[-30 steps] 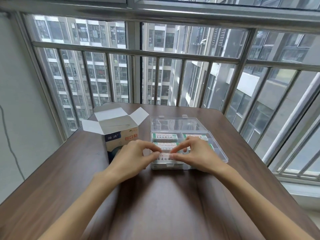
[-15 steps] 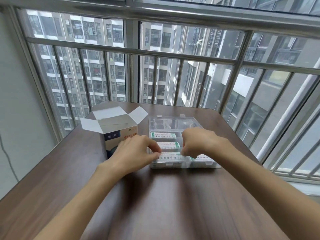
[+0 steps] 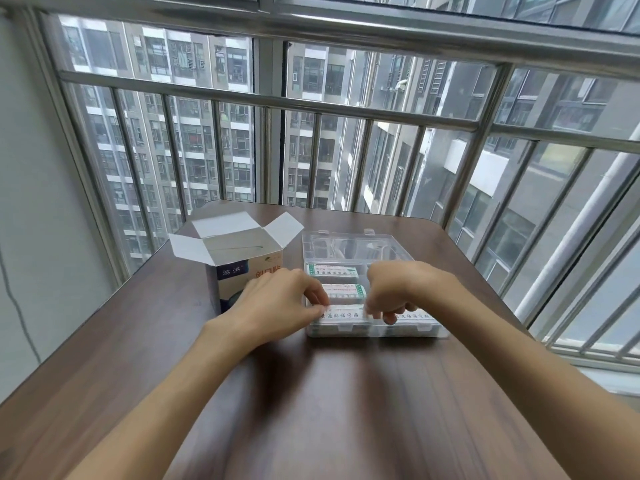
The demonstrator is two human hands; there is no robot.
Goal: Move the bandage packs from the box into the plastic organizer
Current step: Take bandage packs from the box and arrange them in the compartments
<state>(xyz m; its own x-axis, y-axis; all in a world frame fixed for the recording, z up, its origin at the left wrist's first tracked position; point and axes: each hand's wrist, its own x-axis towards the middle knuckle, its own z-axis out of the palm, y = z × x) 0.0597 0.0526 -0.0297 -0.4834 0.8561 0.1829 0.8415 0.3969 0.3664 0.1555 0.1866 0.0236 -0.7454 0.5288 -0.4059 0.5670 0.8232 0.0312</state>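
Bandage packs, white green-edged paper, are being seated in the clear plastic organizer; both hands' grips are pinching them. Next: reaching toward the open white cardboard box at nine o'clock.

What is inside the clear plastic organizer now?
The organizer holds bandage packs: three show in the left column and one at front right. The right hand covers the compartments behind that one.

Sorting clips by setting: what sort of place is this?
Likely an enclosed high-rise apartment balcony: metal window railing, apartment towers outside, and a small wooden table.
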